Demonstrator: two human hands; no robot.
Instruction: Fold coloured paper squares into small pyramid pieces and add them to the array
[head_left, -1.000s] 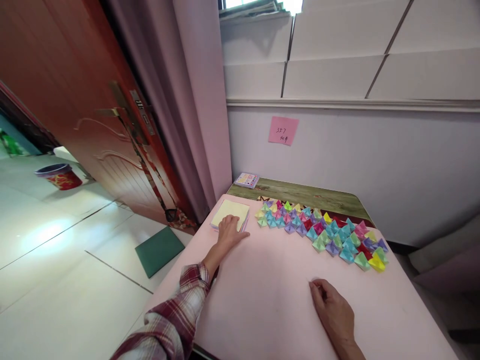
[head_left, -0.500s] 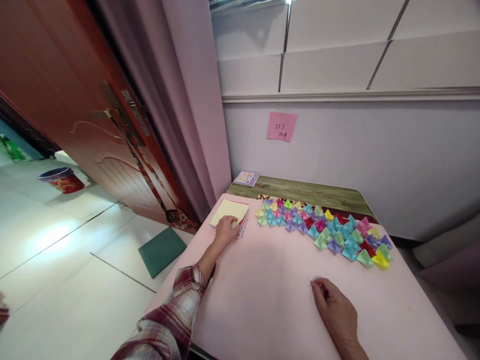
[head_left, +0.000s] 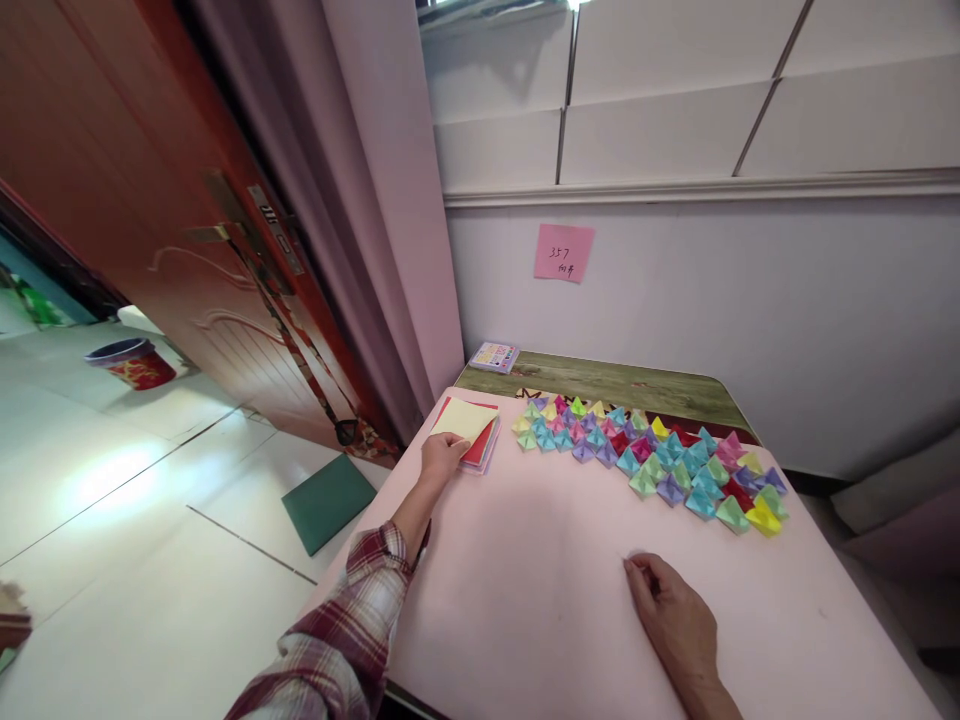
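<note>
My left hand [head_left: 442, 457] pinches the near edge of a pale yellow paper sheet [head_left: 466, 418], which is lifted and slanted over the stack. Under it a red sheet [head_left: 478, 450] tops the stack of coloured square papers at the table's left. My right hand [head_left: 670, 607] rests on the pink table top [head_left: 540, 570], fingers curled with thumb and forefinger together. Whether anything is between them I cannot make out. Beyond the hands stand rows of small folded paper pieces [head_left: 645, 450] in blue, green, purple, red and yellow.
A paper pack [head_left: 494, 357] lies at the back left corner of the table. On the wall hangs a pink note [head_left: 564, 253] with handwriting. To the left are a wooden door [head_left: 150, 200], a green mat [head_left: 328, 503] and a red bucket [head_left: 135, 364] on the floor.
My left hand has drawn the yellow sheet up and slightly towards the left, so more of the red sheet below shows. My right hand has hardly moved.
</note>
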